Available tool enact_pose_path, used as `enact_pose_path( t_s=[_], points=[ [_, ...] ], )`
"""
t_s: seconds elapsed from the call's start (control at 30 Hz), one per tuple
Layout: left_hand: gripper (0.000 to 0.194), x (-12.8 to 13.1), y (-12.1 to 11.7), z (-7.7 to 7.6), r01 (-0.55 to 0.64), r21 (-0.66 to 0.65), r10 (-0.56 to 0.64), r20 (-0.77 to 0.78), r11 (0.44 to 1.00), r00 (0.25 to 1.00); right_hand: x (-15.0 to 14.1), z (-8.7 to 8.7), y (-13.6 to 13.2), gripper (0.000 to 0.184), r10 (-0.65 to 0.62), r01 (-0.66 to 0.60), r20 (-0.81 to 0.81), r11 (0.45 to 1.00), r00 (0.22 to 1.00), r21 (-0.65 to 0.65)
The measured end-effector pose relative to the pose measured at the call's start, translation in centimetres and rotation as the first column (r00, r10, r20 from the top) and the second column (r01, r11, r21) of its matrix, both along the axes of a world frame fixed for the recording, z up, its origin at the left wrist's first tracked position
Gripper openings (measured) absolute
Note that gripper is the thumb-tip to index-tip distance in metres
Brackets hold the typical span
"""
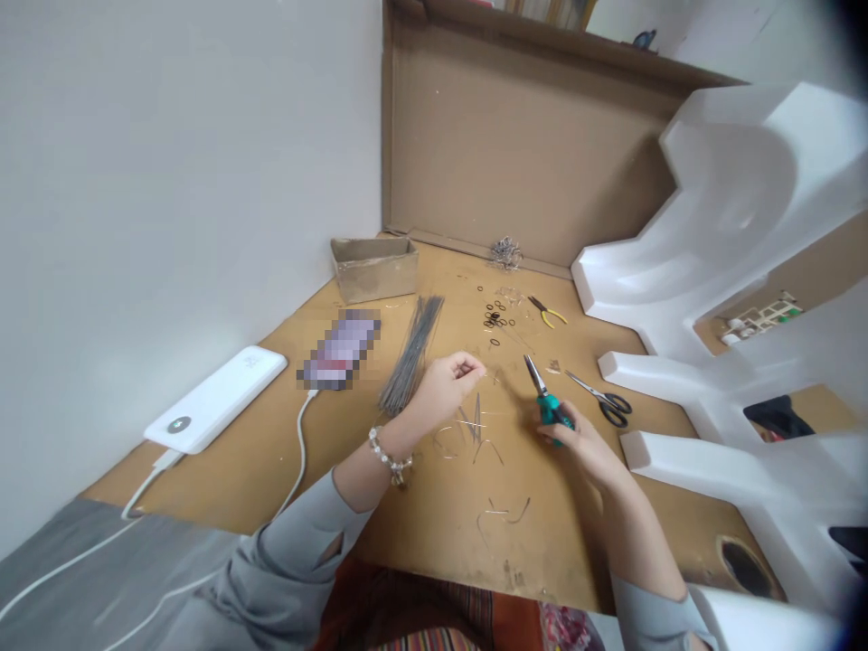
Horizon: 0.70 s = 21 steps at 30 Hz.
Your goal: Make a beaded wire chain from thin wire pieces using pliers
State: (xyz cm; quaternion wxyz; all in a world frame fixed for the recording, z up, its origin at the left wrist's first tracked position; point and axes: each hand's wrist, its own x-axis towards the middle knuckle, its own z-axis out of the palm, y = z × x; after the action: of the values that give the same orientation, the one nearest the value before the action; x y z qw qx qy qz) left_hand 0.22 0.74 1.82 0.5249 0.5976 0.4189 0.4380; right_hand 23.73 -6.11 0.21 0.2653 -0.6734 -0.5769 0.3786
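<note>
My left hand (448, 384) is closed in a pinch above the middle of the table. A short bit of thin wire (491, 377) shows at its fingertips, faint and small. In my right hand (581, 438) are pliers with green handles (554, 418), their narrow metal jaws pointing up and away from me. The jaws look closed and stand apart from the left hand. Below my left hand lie several loose wire pieces (476, 420), some straight and some bent. A bundle of straight grey wires (411, 354) rests just left of that hand.
Dark rings (495, 318), a wire heap (505, 254) and yellow-handled pliers (546, 312) lie farther back. Scissors (603, 400) are at the right, beside white foam (651, 375). Leftward are a box (376, 274), a phone (343, 348) and a cabled power bank (217, 398). Cardboard (522, 145) stands behind.
</note>
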Motion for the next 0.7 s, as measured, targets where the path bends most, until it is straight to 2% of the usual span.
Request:
enact_pose_path(
  t_s=[0.03, 0.07, 0.1, 0.23, 0.37, 0.53, 0.7],
  points=[
    [0.013, 0.0, 0.0, 0.2, -0.003, -0.023, 0.004, 0.025, 1.0, 1.0, -0.6, 0.1, -0.1, 0.034, 0.072, -0.072, -0.137, 0.997, 0.988, 0.003],
    [0.014, -0.1, 0.0, 0.3, -0.007, -0.04, 0.009, 0.045, 0.999, 0.999, -1.1, 0.2, -0.2, 0.035, 0.119, -0.119, -0.208, 0.993, 0.971, 0.012],
    [0.014, -0.2, 0.1, 0.4, -0.012, -0.052, 0.015, 0.062, 0.999, 0.998, -1.7, 0.3, -0.2, 0.034, 0.14, -0.138, -0.216, 0.99, 0.966, 0.025],
    [0.013, -0.5, 0.1, 0.8, -0.03, -0.051, 0.034, 0.08, 0.998, 0.996, -3.1, 0.3, 0.2, 0.028, 0.101, -0.096, -0.048, 0.991, 0.994, 0.097],
    [0.012, -0.6, 0.1, 0.2, -0.029, 0.016, 0.028, 0.055, 0.999, 0.998, -3.3, 0.4, 0.7, 0.034, 0.126, -0.118, -0.1, 0.99, 0.987, 0.081],
    [0.016, -0.8, 0.0, -0.5, 0.006, 0.181, 0.02, -0.144, 0.983, 0.989, -3.6, 0.6, 1.0, 0.033, 0.174, -0.202, -0.378, 0.979, 0.909, -0.036],
    [0.02, -1.0, -0.4, 0.1, 0.094, 0.269, -0.011, -0.294, 0.958, 0.956, -4.1, 0.9, 1.4, 0.036, 0.178, -0.261, -0.558, 0.963, 0.811, -0.071]
  ],
)
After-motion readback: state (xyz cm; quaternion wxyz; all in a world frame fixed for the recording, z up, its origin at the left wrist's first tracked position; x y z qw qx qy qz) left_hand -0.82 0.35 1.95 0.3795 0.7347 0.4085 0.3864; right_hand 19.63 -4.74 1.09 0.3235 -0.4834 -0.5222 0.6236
